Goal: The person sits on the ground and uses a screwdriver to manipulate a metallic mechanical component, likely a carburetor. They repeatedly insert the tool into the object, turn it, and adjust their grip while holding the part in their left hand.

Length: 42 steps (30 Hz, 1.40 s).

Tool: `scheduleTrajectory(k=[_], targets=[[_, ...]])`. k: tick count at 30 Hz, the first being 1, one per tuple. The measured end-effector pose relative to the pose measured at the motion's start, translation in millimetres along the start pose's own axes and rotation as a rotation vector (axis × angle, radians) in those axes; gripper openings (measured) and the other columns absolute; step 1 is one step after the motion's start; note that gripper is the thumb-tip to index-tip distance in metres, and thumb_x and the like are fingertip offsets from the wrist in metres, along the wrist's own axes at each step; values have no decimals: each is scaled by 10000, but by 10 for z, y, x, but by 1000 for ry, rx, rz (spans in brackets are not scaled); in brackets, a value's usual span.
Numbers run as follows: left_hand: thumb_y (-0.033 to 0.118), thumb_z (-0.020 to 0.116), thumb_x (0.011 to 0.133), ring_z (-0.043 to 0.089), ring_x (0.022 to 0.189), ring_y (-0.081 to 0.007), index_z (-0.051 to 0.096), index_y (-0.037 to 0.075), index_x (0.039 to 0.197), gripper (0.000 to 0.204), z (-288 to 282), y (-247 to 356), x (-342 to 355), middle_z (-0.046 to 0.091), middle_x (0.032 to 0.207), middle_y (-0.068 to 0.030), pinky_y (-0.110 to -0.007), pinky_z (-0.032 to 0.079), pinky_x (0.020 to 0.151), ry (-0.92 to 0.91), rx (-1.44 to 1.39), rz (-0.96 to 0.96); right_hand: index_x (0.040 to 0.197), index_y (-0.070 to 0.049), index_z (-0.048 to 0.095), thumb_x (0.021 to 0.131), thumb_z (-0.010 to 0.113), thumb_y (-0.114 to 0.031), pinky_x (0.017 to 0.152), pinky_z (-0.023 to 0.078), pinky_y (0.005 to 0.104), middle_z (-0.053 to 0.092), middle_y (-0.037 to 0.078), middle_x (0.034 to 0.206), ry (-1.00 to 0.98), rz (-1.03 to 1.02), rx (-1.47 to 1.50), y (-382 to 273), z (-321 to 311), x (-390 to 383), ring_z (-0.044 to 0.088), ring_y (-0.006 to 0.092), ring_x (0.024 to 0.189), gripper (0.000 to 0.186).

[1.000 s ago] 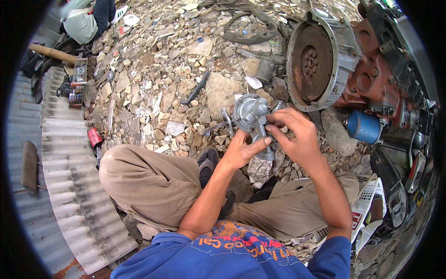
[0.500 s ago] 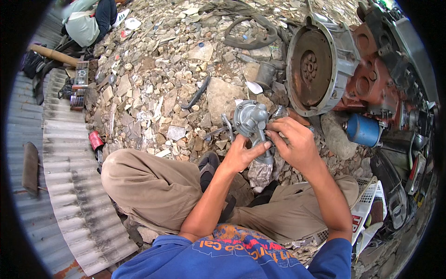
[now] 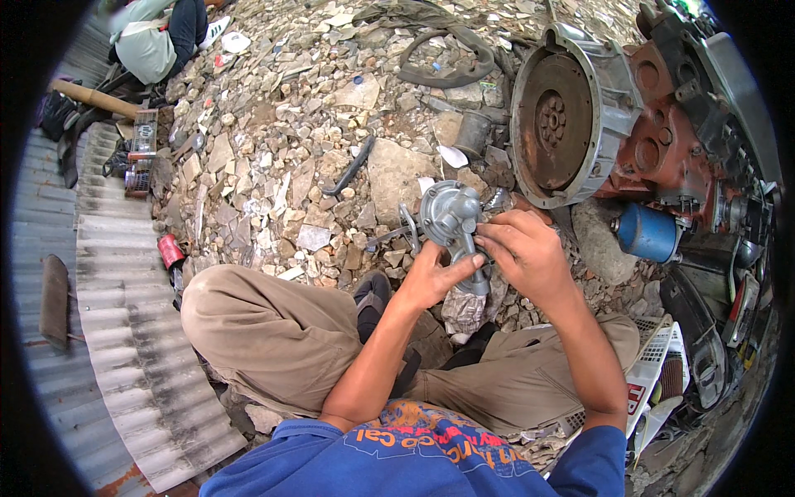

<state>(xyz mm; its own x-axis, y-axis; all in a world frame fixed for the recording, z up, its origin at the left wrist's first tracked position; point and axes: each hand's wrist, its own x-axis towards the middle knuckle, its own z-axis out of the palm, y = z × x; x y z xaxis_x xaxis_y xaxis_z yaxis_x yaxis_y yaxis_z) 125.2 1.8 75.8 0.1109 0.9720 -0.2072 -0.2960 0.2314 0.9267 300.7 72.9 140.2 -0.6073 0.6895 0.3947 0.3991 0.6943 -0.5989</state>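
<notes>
In front of my knees I hold a grey cast-metal part with a round flanged housing and short pipe stubs, much like a pump or gas regulator. My left hand is closed round its lower side, thumb across the lower pipe. At the right side of the part, the fingers of my right hand are pinched together against a small stub; whether they hold a separate small piece is hidden. A thin metal bracket or lever shows just left of the housing. Below the part lies a crumpled pale wrapper.
A large bell-shaped housing on a rust-red engine block stands at the right, with a blue canister beside it. A black curved hose piece lies on rubble. Corrugated sheets line the left; another person sits far left.
The metal part has shifted very slightly to the right and tilted a little in my hands. Both hands keep nearly the same grip.
</notes>
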Motion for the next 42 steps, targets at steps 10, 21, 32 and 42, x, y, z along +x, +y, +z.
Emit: scheduleTrajectory(k=[10,21,32,42], targets=[[202,769,854,567,1107,-207,529,13,1334,568,-22,-85,-28,619,1207,-107,-375,454,988,44,96,62,1013,12,660,782,691,-11,756,527,427,662,144,928,-47,-80,-116,-90,-16,8,656,326,836,234],[241,775,843,566,1131,-207,534,16,1339,596,-11,-16,-71,625,1213,-117,-385,442,1008,64,103,107,938,17,669,847,724,-83,660,529,404,661,148,835,-2,95,64,-143,33,-28,661,326,734,146],[354,714,762,615,1101,-252,536,-24,1312,691,-5,78,-43,637,1186,-138,-400,463,987,-34,-324,-1,1025,-33,722,834,735,-63,695,524,340,684,114,900,-18,88,204,-74,-218,79,669,260,798,194],[316,737,780,569,1089,-181,534,4,1315,651,35,93,-102,614,1178,-75,-347,443,950,-6,-183,-8,980,-55,712,770,759,-59,720,510,376,655,94,898,17,-86,19,-143,-122,56,653,282,817,215]])
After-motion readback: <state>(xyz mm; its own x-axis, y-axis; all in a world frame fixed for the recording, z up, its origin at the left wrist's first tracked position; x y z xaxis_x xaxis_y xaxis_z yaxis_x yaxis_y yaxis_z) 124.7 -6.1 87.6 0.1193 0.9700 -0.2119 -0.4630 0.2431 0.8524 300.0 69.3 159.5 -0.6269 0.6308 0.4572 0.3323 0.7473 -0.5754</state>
